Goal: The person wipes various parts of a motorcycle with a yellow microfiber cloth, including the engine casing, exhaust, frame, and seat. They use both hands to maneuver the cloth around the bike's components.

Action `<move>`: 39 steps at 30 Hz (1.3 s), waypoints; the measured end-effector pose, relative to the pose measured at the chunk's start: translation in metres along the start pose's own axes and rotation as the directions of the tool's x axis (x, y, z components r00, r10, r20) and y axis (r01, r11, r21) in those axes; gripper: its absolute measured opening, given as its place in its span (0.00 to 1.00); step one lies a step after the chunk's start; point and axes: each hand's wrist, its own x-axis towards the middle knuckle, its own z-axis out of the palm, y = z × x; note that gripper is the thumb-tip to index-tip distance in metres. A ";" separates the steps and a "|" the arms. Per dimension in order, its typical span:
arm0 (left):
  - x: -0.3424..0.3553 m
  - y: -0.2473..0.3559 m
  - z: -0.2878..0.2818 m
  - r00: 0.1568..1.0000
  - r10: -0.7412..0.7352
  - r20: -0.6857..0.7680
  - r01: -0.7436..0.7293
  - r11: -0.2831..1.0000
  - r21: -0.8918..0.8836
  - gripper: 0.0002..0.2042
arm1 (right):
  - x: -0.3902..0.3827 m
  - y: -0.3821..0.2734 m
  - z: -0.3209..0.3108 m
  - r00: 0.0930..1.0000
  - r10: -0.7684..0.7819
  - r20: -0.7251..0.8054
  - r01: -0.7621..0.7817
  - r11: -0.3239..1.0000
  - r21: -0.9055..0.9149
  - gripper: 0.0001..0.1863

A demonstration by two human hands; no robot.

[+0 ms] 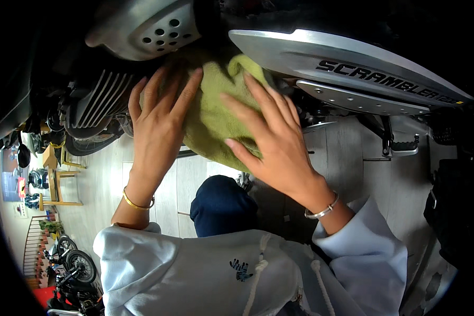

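Observation:
A yellow-green cloth is spread, crumpled, against the side of a motorcycle, below its silver panels. My left hand has its fingers spread, their tips at the cloth's left part and upper edge, close to the engine. On the cloth's right side rests my right hand, fingers stretched and thumb apart. Neither hand is wrapped around the cloth. What lies behind the cloth is hidden. Above it are a perforated silver cover on the left and a long brushed-metal side panel on the right.
Engine cooling fins stand left of my left hand. A footpeg juts out at the right, with a dark bag-like shape below. Light floor planks lie beneath. At far left are a wooden stool and another motorcycle.

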 end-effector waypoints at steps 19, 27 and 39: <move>0.024 0.024 0.001 0.991 -0.130 -0.004 0.111 0.863 -0.493 0.25 | 0.046 0.011 0.001 0.992 0.091 0.086 -0.083 0.993 -0.084 0.20; 0.017 0.061 -0.003 0.920 -0.387 0.061 0.352 0.746 -0.566 0.35 | 0.020 0.024 -0.006 0.998 0.063 0.013 -0.062 0.993 -0.101 0.19; 0.017 0.074 0.025 0.881 -0.453 -0.134 0.345 0.811 -0.472 0.26 | 0.018 0.031 -0.009 0.979 0.081 0.185 -0.066 0.994 -0.083 0.28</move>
